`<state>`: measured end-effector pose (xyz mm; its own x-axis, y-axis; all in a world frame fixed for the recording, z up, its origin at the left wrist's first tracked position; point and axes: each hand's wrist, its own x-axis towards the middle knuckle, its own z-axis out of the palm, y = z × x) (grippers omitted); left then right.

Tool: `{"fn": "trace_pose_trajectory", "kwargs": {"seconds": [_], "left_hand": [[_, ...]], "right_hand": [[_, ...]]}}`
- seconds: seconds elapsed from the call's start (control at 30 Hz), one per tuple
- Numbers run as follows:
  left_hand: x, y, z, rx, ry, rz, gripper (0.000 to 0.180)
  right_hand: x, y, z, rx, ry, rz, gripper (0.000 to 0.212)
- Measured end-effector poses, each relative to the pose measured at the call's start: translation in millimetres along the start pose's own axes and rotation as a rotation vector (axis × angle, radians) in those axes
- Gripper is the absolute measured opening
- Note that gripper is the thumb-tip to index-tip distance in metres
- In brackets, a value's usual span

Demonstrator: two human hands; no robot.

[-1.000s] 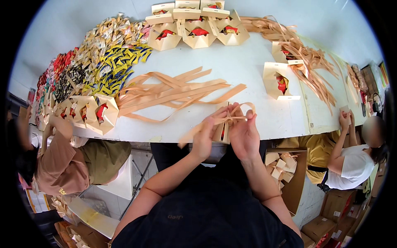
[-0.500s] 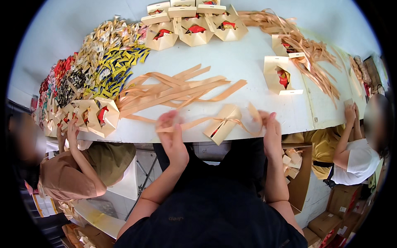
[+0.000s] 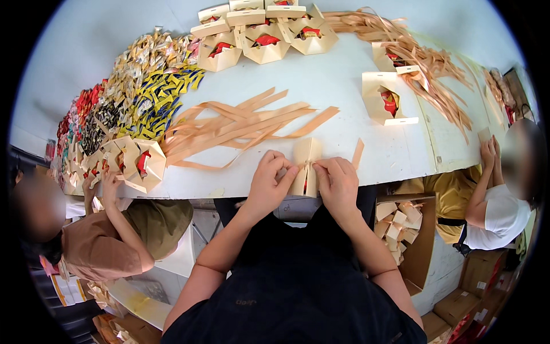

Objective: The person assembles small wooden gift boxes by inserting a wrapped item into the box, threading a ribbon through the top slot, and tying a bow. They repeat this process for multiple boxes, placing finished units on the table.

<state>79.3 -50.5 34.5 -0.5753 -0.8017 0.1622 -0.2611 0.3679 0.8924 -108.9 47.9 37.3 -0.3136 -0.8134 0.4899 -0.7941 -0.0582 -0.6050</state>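
Note:
In front of me at the table's near edge lies a small cream folded-card gift box [image 3: 307, 150], with a red sliver of its contents showing through the gap. My left hand [image 3: 269, 182] is closed at the box's left side, its thumb and fingertips pinched by the middle. From the right, my right hand [image 3: 339, 188] pinches at the same middle spot. Both grip the peach satin ribbon [image 3: 358, 153] tied round the box; one tail sticks up beyond my right hand. The knot is mostly hidden by my fingers.
Loose ribbons [image 3: 240, 126] lie beyond my left hand, near heaped wrapped sweets [image 3: 152, 103]. Open filled boxes [image 3: 266, 49] stand at the back, another open box [image 3: 372, 103] to the right. A carton [image 3: 425, 246] of closed boxes sits below right. Co-workers sit on both sides.
My hands have come together from wide apart onto the box's middle, drawing in the ribbon tails. The box has turned more upright in the view.

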Motion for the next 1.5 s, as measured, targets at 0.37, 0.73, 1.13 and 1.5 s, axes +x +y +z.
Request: {"fn": "trace_pose_trajectory", "kwargs": {"seconds": [0.37,0.73,1.13,1.5], "left_hand": [[-6,35,0,-0.588,0.032,0.028,0.011],[-1,53,26,-0.01,0.049,0.294,0.021],[-2,45,31,-0.347,0.11,-0.038,0.027],[1,36,32,-0.487,-0.011,0.024,0.012]], "right_hand": [[7,-10,-8,0.18,-0.083,0.182,0.012],[61,32,-56,0.554,-0.734,0.465,0.023],[29,-55,-82,0.179,-0.349,0.22,0.017],[19,-24,-56,0.387,-0.315,0.237,0.02]]}}
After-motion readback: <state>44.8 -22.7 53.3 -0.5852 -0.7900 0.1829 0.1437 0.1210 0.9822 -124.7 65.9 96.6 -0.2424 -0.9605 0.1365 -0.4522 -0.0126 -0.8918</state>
